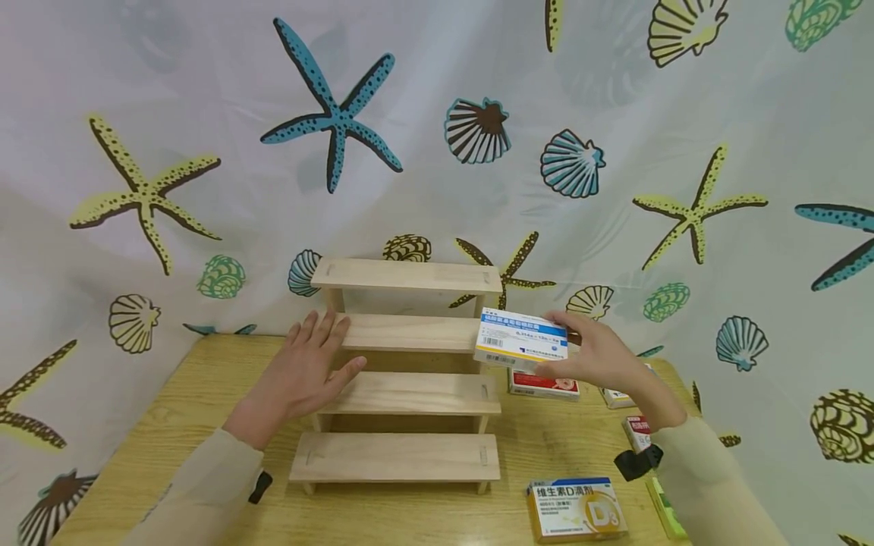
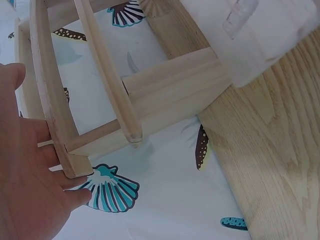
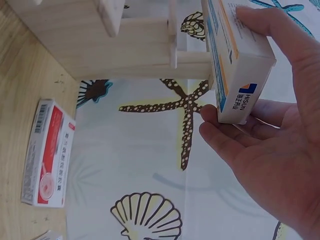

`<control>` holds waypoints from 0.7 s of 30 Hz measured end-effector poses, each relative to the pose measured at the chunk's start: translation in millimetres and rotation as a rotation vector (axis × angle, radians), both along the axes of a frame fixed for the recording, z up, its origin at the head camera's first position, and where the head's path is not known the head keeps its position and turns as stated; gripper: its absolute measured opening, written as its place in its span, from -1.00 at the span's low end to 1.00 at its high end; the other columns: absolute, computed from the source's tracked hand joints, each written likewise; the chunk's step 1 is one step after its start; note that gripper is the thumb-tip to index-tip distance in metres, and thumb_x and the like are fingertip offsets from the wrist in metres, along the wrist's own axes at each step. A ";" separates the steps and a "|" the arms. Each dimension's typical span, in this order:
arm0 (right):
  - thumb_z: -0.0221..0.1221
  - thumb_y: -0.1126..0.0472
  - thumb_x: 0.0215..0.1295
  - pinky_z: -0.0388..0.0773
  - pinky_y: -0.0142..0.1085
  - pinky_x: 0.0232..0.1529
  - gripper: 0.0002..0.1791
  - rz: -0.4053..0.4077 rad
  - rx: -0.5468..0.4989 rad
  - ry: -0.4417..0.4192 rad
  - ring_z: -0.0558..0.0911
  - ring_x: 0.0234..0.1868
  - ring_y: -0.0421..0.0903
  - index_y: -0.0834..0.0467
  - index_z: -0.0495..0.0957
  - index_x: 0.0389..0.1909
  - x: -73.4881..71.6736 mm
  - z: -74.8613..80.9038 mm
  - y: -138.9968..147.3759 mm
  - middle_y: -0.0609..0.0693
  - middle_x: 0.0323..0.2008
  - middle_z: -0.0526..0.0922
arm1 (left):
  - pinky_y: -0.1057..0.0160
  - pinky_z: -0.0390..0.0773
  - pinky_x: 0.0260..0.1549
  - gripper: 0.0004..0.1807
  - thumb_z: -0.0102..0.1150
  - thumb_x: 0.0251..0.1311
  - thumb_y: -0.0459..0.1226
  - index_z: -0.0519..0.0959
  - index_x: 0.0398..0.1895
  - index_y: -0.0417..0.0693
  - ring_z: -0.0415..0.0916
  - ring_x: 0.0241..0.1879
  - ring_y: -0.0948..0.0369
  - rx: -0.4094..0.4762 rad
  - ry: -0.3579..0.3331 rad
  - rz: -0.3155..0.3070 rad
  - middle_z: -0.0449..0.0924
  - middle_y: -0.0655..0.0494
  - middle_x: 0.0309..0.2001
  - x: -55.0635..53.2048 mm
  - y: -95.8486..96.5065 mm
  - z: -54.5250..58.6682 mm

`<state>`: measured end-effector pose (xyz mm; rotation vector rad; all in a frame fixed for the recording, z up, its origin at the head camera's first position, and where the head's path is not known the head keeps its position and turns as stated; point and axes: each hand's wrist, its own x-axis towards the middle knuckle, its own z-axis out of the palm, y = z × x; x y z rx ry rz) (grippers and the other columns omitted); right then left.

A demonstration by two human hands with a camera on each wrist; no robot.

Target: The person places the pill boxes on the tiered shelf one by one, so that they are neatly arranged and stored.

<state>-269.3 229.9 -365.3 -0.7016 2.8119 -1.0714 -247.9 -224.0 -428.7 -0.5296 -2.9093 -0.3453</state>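
A wooden stepped shelf (image 1: pixel 410 390) with several tiers stands on the table. My right hand (image 1: pixel 601 353) grips a white and blue medicine box (image 1: pixel 522 337) by its right end, in front of the right end of the shelf's upper tiers. In the right wrist view, the thumb lies on one face of this box (image 3: pixel 245 55) and the fingers are on the opposite side. My left hand (image 1: pixel 300 371) is at the shelf's left side, its fingers stretched out. The left wrist view shows that hand (image 2: pixel 30 185) against the upper end of the wooden frame (image 2: pixel 75 165).
To the right of the shelf lie a red and white box (image 1: pixel 544 384), a white box (image 1: pixel 617 398), another red and white box (image 1: pixel 638 432) and a green box (image 1: pixel 668 508). A vitamin D box (image 1: pixel 576 509) lies near the front. A seashell-patterned curtain (image 1: pixel 423 205) hangs behind.
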 end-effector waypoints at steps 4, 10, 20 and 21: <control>0.55 -0.06 0.13 0.60 0.05 0.24 -0.05 0.011 0.011 0.020 0.65 0.17 0.05 0.18 0.39 0.48 -4.5 7.1 -9.7 0.07 0.24 0.62 | -0.42 0.00 0.56 -0.12 -0.21 0.61 0.23 0.10 0.67 -0.26 -0.11 0.64 -0.41 0.001 0.013 0.001 -0.02 -0.36 0.66 1.0 0.3 0.8; 0.56 -0.06 0.09 0.59 0.03 0.25 -0.04 0.029 -0.003 0.017 0.64 0.16 0.03 0.16 0.39 0.48 -10.8 16.5 -24.2 0.06 0.24 0.59 | -0.42 0.02 0.56 -0.12 -0.19 0.61 0.22 0.11 0.67 -0.26 -0.09 0.63 -0.41 -0.006 0.013 -0.002 -0.02 -0.36 0.66 3.2 0.3 1.7; 0.52 -0.10 0.11 0.54 0.10 0.35 0.03 0.031 0.020 0.025 0.58 0.24 0.10 0.18 0.33 0.55 -19.3 30.3 -51.7 0.12 0.34 0.52 | -0.41 0.03 0.56 -0.12 -0.17 0.60 0.21 0.10 0.67 -0.26 -0.08 0.63 -0.41 -0.005 0.021 0.001 -0.02 -0.37 0.66 2.9 -0.3 0.9; 0.52 -0.10 0.10 0.54 0.10 0.36 0.03 0.029 0.021 0.031 0.58 0.25 0.10 0.18 0.33 0.55 -20.5 31.8 -54.5 0.12 0.35 0.52 | -0.41 0.03 0.56 -0.12 -0.17 0.60 0.21 0.10 0.67 -0.26 -0.07 0.63 -0.41 -0.006 0.022 0.000 -0.01 -0.37 0.66 2.9 -0.2 1.3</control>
